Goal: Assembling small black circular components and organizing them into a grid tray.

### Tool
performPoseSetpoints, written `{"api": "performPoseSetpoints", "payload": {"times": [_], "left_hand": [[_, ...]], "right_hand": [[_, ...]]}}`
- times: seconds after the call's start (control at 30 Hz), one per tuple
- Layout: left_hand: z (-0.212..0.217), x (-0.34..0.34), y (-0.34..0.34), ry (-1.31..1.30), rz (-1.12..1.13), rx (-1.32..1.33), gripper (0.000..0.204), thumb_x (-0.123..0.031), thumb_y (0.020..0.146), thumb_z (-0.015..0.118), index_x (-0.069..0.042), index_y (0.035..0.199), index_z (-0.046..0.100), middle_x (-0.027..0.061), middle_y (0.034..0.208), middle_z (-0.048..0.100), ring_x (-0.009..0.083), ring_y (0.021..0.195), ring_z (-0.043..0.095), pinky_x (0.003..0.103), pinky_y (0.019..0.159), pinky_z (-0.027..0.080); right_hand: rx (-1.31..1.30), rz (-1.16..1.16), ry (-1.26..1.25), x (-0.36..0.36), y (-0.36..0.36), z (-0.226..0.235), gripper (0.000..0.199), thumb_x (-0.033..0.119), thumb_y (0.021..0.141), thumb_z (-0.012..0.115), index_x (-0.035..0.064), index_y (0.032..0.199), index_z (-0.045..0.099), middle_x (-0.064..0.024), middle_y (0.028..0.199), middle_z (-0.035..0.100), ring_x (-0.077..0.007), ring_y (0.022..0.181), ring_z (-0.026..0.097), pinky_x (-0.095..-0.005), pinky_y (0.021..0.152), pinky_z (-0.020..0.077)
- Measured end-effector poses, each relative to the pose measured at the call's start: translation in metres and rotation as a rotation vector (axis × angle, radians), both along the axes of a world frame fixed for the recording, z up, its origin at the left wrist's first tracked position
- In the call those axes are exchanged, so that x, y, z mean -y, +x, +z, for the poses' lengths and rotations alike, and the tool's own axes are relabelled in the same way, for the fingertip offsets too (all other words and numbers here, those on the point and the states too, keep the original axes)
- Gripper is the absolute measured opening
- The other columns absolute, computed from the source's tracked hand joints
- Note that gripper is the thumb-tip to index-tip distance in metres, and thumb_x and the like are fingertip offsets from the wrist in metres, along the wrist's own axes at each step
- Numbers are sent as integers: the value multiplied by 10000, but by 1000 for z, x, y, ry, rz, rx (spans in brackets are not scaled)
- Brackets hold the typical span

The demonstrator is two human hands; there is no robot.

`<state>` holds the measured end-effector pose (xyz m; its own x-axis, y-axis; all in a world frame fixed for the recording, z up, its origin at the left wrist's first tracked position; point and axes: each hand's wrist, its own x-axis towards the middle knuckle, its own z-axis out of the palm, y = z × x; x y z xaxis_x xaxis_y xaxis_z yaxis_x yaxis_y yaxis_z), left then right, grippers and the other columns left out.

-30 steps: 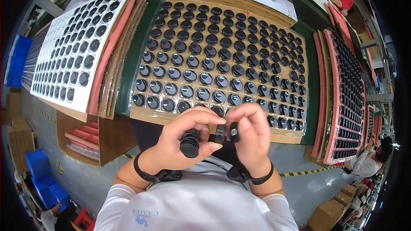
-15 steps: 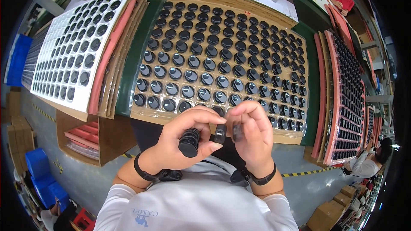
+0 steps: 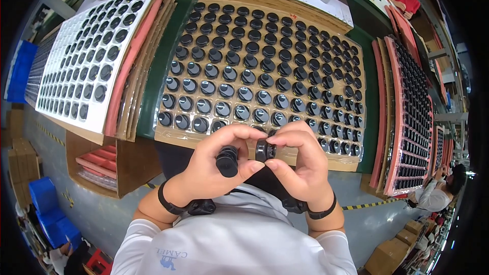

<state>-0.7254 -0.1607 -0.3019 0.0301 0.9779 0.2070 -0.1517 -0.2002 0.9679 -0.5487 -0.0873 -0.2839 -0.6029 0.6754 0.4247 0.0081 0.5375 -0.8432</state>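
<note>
My left hand (image 3: 213,165) is closed around a short stack of black round caps (image 3: 226,162). Between that hand's thumb and forefinger sits a black round part (image 3: 262,150), held on edge. My right hand (image 3: 304,165) pinches a smaller black round piece (image 3: 271,152) against the part's right face, so the two touch. The fingertips of both hands meet around them and hide some of the detail. Just beyond my hands lies a clear plastic tray (image 3: 159,127) filled with rows of glossy black round parts.
On the left, a white tray (image 3: 97,122) of black parts rests on layered cardboard and pink sheets (image 3: 122,66). At right, another loaded tray (image 3: 407,117) stands beside pink boards (image 3: 382,122). A wooden box (image 3: 109,173) is below left. Other people are near the right edge.
My right hand has brought its small piece leftward against the black part in my left fingers; the two were apart before. The stack in my left hand has tilted slightly.
</note>
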Motion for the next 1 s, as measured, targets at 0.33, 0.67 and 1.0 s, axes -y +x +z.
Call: {"api": "performPoseSetpoints", "payload": {"times": [0.33, 0.67, 1.0], "left_hand": [[1, -4, -2, -126, -10, 17, 376, -60, 775, 699, -5, 1102, 521, 93, 943, 573, 59, 641, 493, 194, 616, 404], [0, -8, -1, -107, -45, 14, 338, -55, 777, 697, -12, 1070, 534, 83, 931, 577, 62, 672, 515, 194, 629, 416], [-6, -9, 4, -169, -55, 1, 267, -45, 779, 700, -35, 1012, 569, 30, 909, 567, 79, 774, 543, 221, 708, 436]], "right_hand": [[525, -343, 73, -94, 54, 9, 170, 27, 787, 634, -18, 945, 592, -54, 812, 573, -115, 750, 522, -244, 713, 434], [895, -528, 6, -159, 99, -20, 188, 93, 789, 658, -35, 906, 585, -48, 751, 575, -102, 656, 504, -241, 632, 437], [964, -548, 403, -145, 87, -17, 191, 92, 758, 682, -6, 896, 595, -122, 807, 598, -207, 718, 585, -294, 628, 462]]}}
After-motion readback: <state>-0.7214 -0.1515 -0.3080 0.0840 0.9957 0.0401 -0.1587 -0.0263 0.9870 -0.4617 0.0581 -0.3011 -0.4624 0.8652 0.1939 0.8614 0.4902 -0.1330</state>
